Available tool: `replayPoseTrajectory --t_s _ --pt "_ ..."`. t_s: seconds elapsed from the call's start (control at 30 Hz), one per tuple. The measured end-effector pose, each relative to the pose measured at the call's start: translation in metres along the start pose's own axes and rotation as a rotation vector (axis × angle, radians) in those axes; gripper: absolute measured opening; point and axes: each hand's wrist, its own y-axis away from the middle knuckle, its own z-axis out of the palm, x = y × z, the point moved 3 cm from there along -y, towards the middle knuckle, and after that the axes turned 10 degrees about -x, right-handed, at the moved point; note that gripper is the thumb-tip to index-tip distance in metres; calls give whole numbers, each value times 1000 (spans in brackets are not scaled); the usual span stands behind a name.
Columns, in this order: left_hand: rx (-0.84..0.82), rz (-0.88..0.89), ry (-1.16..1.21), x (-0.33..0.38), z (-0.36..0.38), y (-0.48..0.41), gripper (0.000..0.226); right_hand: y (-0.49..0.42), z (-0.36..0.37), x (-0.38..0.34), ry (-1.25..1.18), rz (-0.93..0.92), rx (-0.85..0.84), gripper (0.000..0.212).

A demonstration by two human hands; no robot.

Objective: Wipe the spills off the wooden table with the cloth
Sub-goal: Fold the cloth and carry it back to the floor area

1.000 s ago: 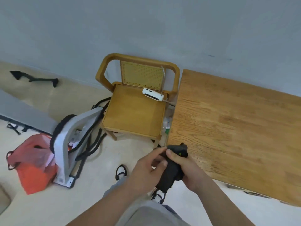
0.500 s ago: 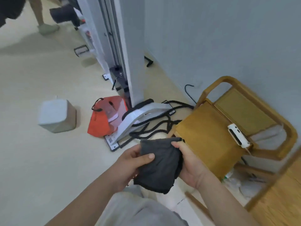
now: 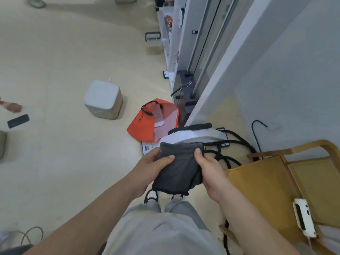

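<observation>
Single view, worn on the head, wide-angle, tilted steeply down over the chest. Close on both forearms and the cloth (image 3: 179, 168) at centre; floor (image 3: 64, 61) stretching away ahead, chair (image 3: 276, 190) at lower right, wall (image 3: 294, 70) at upper right.

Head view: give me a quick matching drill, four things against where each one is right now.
Things:
1. cloth
2. orange bag
3. white device
4. grey cube

Places:
A. on the chair seat
B. alone on the open floor, left of the bag
C. held between both hands
D. on the floor by the foot of the white post

Pairs: 1-C, 2-D, 3-A, 4-B
</observation>
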Motion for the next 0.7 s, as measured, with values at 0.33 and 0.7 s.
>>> replayPoseTrajectory --t_s 0.33,0.7 --pt "228 29 20 43 -51 -18 13 -88 45 -51 190 103 -141 50" --pt "318 39 -19 128 -275 -27 15 -212 247 -107 230 121 -272 47"
